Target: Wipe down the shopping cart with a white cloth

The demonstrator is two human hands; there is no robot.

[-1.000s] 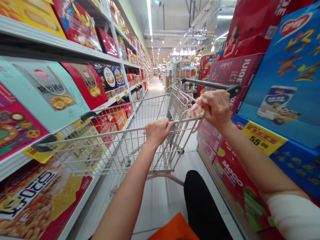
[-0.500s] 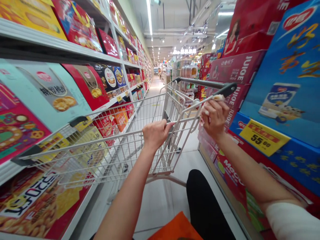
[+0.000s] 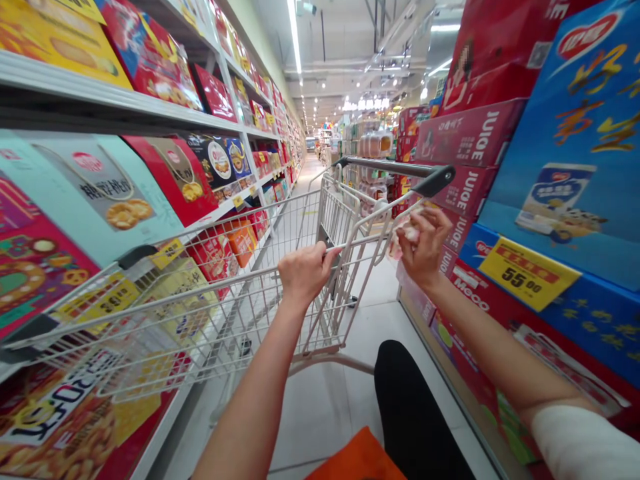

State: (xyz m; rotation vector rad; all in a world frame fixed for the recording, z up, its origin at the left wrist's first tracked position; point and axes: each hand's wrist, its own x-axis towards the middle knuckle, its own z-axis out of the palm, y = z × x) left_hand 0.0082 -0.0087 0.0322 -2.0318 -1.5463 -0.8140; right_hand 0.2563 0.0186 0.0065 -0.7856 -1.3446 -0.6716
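Note:
A metal shopping cart stands tilted in front of me, its basket bare and its grey handle bar at the upper right. My left hand is closed on the cart's top side rail. My right hand is just under the handle bar, fingers pinched on a small crumpled pink-and-white wipe or cloth pressed against the cart's rear frame.
Shelves of biscuit boxes line the left side with yellow price tags. Stacked red and blue cartons and a 55.00 price tag crowd the right. The aisle floor runs ahead. My dark trouser leg and an orange bag sit below.
The cart has swung leftward and nearer the shelves. My right hand dropped from beside the handle bar to the frame beneath it, still pinching the cloth. My left hand kept its grip.

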